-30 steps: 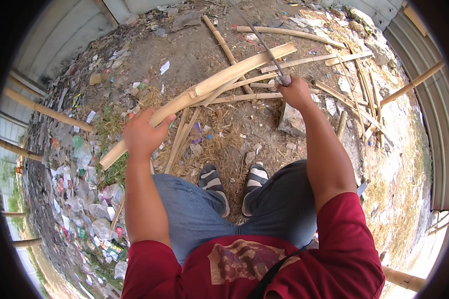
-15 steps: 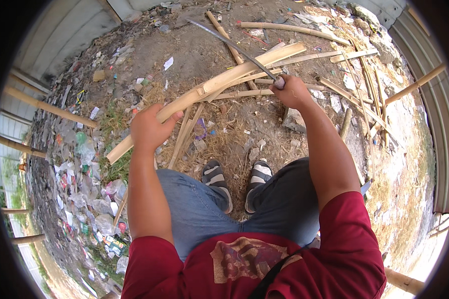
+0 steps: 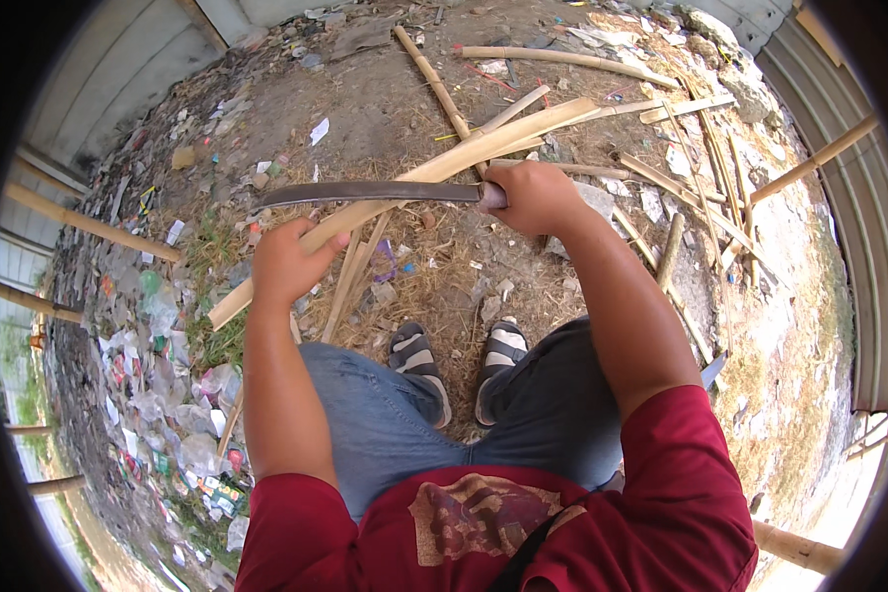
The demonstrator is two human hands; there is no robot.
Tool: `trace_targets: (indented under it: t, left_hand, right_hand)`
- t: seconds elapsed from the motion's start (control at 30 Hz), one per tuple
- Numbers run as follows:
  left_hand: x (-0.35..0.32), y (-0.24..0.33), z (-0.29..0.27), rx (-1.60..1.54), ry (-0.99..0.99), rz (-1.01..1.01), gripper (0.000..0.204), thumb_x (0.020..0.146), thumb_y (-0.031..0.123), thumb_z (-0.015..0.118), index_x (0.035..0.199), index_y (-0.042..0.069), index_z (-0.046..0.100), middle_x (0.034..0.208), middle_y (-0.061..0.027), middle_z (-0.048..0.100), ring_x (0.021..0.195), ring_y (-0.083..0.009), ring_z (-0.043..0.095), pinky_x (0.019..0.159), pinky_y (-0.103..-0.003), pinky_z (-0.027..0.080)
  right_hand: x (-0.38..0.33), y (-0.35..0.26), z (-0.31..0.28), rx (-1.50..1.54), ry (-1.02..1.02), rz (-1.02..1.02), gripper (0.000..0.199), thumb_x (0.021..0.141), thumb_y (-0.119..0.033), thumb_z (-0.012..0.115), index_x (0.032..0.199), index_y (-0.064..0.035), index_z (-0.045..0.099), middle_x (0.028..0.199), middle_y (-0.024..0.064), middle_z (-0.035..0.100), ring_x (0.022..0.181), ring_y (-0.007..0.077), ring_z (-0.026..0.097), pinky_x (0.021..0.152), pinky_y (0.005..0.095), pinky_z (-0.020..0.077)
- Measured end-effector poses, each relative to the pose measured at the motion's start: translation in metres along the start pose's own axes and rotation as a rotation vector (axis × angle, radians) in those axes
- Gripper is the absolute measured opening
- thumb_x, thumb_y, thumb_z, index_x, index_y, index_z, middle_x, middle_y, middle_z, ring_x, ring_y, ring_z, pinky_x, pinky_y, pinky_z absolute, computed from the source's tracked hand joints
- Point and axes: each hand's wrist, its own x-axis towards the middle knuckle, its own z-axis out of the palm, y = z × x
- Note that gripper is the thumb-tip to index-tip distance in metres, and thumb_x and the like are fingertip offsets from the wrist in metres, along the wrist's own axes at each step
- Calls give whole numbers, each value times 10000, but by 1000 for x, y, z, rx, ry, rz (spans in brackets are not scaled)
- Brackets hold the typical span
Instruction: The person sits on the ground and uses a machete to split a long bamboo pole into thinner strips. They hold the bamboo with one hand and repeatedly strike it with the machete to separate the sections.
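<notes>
My left hand is closed round the near end of a long split bamboo strip, which slants up and away to the right. In my right hand is the handle of a machete. Its long dark blade points left and lies across the strip just beyond my left hand; whether it touches the strip I cannot tell. Under the held strip, other bamboo pieces lie crossed on the ground.
More bamboo poles and strips lie scattered ahead and to the right. Plastic litter covers the ground at left. Horizontal bamboo rails jut in from the left, and a corrugated metal wall stands at right.
The machete has swung from pointing far ahead to lying sideways across the strip. My right hand has moved left and slightly nearer; my left hand keeps its grip on the strip.
</notes>
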Motion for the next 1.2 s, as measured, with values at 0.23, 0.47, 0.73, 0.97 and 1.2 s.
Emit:
trace_targets:
  t: [0.23,0.47,0.73,0.97,1.2]
  left_hand:
    - [-2,-3,-10,74,111,19,503,766,594,754,863,101,719,721,-94,686,706,-305,680,661,-436,517]
    - [3,19,-1,126,71,48,523,741,600,763,873,96,722,742,-112,682,711,-318,674,653,-446,512]
    - [-1,1,3,122,-18,112,537,753,608,753,913,96,737,767,-125,691,725,-330,679,654,-447,517]
    - [10,21,13,118,-64,10,543,769,605,740,943,90,733,779,-138,691,752,-342,680,674,-461,523]
    - [12,37,32,208,-101,160,517,792,588,716,902,83,716,829,-128,699,807,-333,691,712,-464,537]
  right_hand:
    - [-10,101,11,344,232,691,456,843,-413,709,1006,11,680,911,239,698,883,388,686,803,447,528]
    - [-16,82,11,53,107,463,396,822,-395,697,991,-37,686,977,215,704,947,397,673,848,482,523]
    - [-27,155,50,128,350,901,499,795,-426,725,1029,15,702,1051,229,708,989,395,676,862,457,520]
    - [-36,156,34,268,436,979,548,844,-438,667,1135,26,678,1125,254,682,1103,406,633,942,464,484]
    - [-12,121,19,350,420,616,491,836,-437,706,1030,14,684,965,230,705,943,391,665,843,454,491]
